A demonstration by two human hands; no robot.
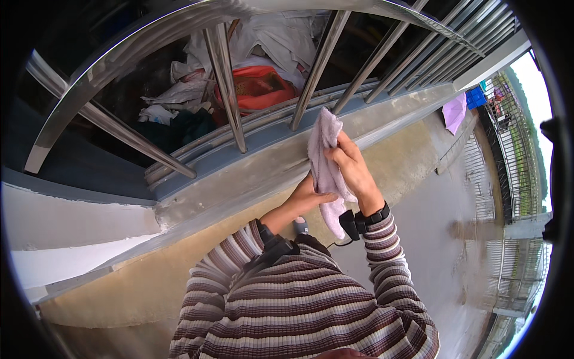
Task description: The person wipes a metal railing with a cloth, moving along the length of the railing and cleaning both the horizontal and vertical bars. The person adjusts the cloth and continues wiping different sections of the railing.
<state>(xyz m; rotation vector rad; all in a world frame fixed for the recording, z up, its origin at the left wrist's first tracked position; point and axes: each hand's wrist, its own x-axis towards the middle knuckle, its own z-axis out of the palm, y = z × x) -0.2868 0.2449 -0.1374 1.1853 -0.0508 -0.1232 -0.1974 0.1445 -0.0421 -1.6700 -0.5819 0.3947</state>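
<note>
A pale purple-grey cloth (327,170) hangs between my two hands, bunched at its upper part, with its lower end dangling beside my right wrist. My left hand (309,196) grips the cloth from the left side, thumb across its front and the fingers hidden behind it. Higher up, my right hand (354,168) pinches the fabric between thumb and fingers. Both hands are just outside a window with shiny metal bars (228,89), near its concrete sill (269,168). Black devices are strapped to both wrists.
Behind the bars lie a red-orange bag (258,89) and crumpled white cloths or sacks (278,38). Wet paving (403,242) spreads to the right, bordered by a metal fence (515,152). A purple umbrella (455,113) and a blue crate (475,97) stand farther along the wall.
</note>
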